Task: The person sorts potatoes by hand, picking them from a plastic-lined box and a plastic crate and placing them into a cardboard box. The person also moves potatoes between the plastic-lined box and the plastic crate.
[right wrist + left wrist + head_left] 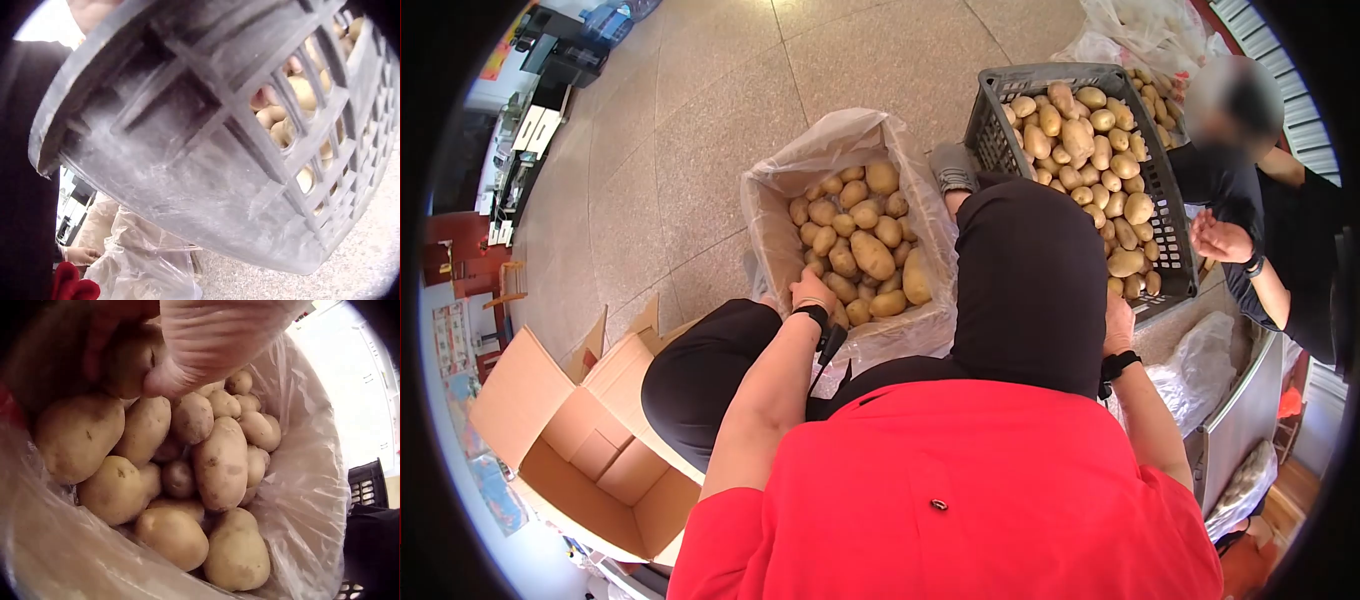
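My left hand [812,290] is at the near left edge of a box [762,225] lined with clear plastic and filled with potatoes [871,254]. In the left wrist view, its thumb and fingers [164,380] grip a potato [128,362] over the others. My right hand [1118,322] reaches over the near rim of a black plastic crate [1177,235] heaped with potatoes [1108,185]. The right wrist view shows the crate's wall hiding most of this hand; pinkish fingertips [265,97] show through the slots beside potatoes, and I cannot tell whether they hold one.
An open cardboard box [580,450] stands at the left. Another person's hand [1222,238] is raised beside the crate's right side. Clear plastic bags [1200,365] lie at the right, and a bag of potatoes [1155,95] is behind the crate on the tiled floor [710,130].
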### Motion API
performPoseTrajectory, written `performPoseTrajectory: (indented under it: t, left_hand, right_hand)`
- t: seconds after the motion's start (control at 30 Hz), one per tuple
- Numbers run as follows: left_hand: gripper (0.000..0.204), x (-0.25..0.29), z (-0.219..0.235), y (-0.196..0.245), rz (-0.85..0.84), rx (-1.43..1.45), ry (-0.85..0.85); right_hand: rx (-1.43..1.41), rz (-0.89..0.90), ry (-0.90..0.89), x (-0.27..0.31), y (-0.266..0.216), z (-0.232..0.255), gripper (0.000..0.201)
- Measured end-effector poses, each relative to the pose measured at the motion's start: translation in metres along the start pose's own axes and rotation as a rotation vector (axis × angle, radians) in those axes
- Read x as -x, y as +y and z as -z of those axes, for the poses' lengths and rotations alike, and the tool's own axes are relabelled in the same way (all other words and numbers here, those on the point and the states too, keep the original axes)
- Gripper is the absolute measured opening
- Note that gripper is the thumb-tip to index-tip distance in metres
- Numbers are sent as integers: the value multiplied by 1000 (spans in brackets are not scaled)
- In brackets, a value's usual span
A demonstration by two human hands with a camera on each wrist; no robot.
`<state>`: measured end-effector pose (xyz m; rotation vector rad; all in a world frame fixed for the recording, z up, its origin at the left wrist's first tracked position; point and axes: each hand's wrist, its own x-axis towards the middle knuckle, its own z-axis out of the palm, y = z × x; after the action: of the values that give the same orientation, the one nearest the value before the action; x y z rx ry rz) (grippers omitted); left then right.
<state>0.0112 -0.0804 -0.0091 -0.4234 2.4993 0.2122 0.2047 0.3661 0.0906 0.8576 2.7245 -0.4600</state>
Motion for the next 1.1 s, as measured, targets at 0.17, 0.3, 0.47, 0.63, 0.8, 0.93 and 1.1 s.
performPoseTrajectory:
  t: [0.17, 0.3, 0.47, 0.63, 0.8, 0.93, 1.1]
  left_hand:
    - [53, 15, 13, 9, -53, -193, -82]
    - [30, 4, 7, 0, -125, -313, -22]
    - [28, -30, -23, -26, -281, -254, 108]
    - [30, -22, -21, -22, -239, -314, 125]
    - [34, -34, -18, -28, -399, -537, 6]
    - [27, -32, -20, -20, -214, -351, 114]
    - [26, -36, -28, -17, -279, -626, 94]
  right_hand:
    - [-4, -12, 7, 2, -3, 4, 24]
    - [-85, 21, 88, 5, -7, 6, 28]
    - [-161, 15, 65, 4, 0, 2, 32]
    - [-131, 10, 83, 6, -1, 7, 33]
    - [-116, 57, 111, 10, -3, 13, 32]
    - [-114, 68, 122, 12, 2, 4, 31]
    - [-116, 51, 104, 10, 0, 9, 34]
